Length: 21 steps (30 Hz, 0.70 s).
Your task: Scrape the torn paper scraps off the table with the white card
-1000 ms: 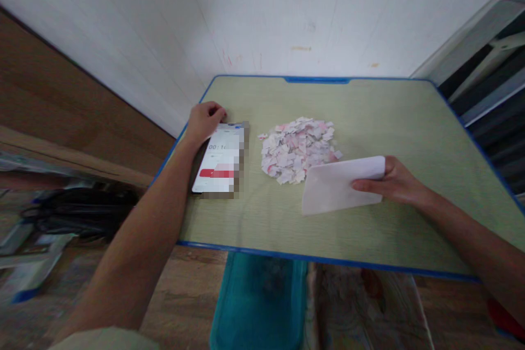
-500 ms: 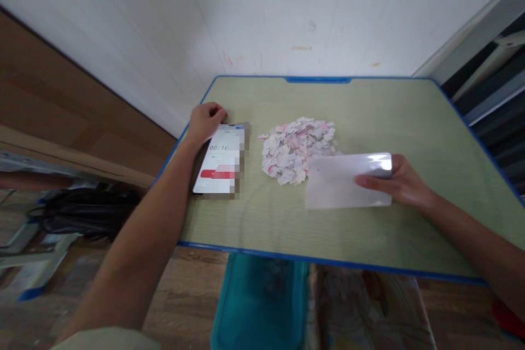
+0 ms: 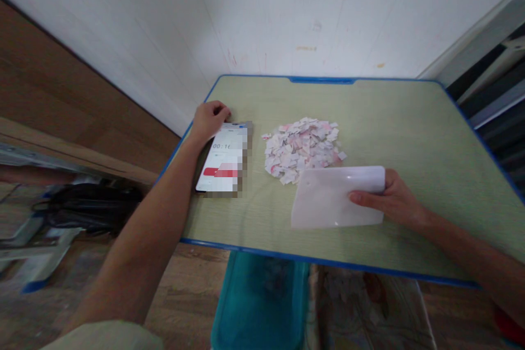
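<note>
My right hand (image 3: 396,199) grips the right end of a glossy white plastic sheet (image 3: 328,199), thumb on top and the other fingers hidden behind. The sheet is tilted in front of a heap of small torn paper scraps (image 3: 301,147), mostly white with some pink, and covers the heap's near right edge from view. My left hand (image 3: 210,120) rests at the table's left side with its fingers curled in and nothing visible in them. Just below that hand lies a phone (image 3: 223,156) with a timer on its screen, its right side blurred out.
The pale table (image 3: 394,120) has a blue rim and stands against a white wall (image 3: 262,16). Beneath its front edge are a teal plastic bin (image 3: 262,306) and a clear bag (image 3: 394,311) with scraps inside. A black bag (image 3: 90,208) lies at the left.
My right hand has drawn the white plastic sheet toward me and slightly left, uncovering more of the heap's right side. My left hand stays by the phone. The view has shifted slightly.
</note>
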Available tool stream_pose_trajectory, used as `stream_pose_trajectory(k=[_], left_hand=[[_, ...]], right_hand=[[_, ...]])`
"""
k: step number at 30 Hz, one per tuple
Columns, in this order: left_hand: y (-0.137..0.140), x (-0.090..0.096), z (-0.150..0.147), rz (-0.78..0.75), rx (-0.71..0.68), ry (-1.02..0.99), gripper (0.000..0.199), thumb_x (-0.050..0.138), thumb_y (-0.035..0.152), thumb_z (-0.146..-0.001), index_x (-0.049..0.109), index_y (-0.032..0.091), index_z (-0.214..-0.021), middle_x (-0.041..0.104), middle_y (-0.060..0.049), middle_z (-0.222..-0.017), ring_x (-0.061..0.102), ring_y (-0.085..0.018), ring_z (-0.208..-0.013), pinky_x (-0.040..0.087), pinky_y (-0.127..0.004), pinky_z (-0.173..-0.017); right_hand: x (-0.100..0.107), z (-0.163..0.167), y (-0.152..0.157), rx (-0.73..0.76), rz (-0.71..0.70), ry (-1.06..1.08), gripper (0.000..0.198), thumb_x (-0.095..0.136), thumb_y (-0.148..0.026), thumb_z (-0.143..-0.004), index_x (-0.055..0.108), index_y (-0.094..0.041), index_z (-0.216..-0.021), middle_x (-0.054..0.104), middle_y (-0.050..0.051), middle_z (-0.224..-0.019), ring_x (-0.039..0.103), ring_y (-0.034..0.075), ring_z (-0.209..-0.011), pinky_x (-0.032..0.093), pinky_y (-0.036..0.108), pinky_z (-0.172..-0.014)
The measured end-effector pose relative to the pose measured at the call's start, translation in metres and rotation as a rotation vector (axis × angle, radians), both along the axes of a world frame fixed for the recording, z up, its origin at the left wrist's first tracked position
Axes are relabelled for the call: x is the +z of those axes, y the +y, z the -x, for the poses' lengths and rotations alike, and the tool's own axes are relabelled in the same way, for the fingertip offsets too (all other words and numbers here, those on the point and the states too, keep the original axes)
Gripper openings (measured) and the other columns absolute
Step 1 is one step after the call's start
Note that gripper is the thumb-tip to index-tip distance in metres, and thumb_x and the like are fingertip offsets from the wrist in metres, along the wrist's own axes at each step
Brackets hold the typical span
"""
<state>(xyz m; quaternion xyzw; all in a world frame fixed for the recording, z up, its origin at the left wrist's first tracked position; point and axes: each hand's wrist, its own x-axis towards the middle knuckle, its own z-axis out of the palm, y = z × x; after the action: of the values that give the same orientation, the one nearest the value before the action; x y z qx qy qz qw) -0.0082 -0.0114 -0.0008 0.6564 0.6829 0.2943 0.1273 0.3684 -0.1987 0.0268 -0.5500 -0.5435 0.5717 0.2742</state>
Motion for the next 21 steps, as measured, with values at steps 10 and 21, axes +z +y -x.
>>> stream_pose_trajectory(k=[10,21], left_hand=[[0.000,-0.001,0.001,-0.010,-0.014,-0.010,0.010,0.053,0.024,-0.079,0.060,0.019,-0.074,0.057,-0.003,-0.065,0.050,-0.016,-0.064,0.036,-0.029,-0.060],[-0.005,0.006,-0.005,0.019,0.009,-0.030,0.010,0.054,0.020,-0.077,0.059,0.020,-0.068,0.056,-0.003,-0.063,0.050,-0.017,-0.064,0.035,-0.030,-0.061]], right_hand=[[-0.004,0.007,-0.005,0.075,-0.035,-0.132,0.020,0.078,-0.041,-0.070,0.079,-0.021,-0.076,0.078,0.005,-0.079,0.070,0.021,-0.063,0.056,0.030,-0.055],[0.000,0.017,-0.016,0.279,0.043,-0.240,0.038,0.075,-0.047,-0.068,0.056,-0.019,-0.051,0.049,-0.002,-0.048,0.040,0.009,-0.045,0.031,0.023,-0.042]])
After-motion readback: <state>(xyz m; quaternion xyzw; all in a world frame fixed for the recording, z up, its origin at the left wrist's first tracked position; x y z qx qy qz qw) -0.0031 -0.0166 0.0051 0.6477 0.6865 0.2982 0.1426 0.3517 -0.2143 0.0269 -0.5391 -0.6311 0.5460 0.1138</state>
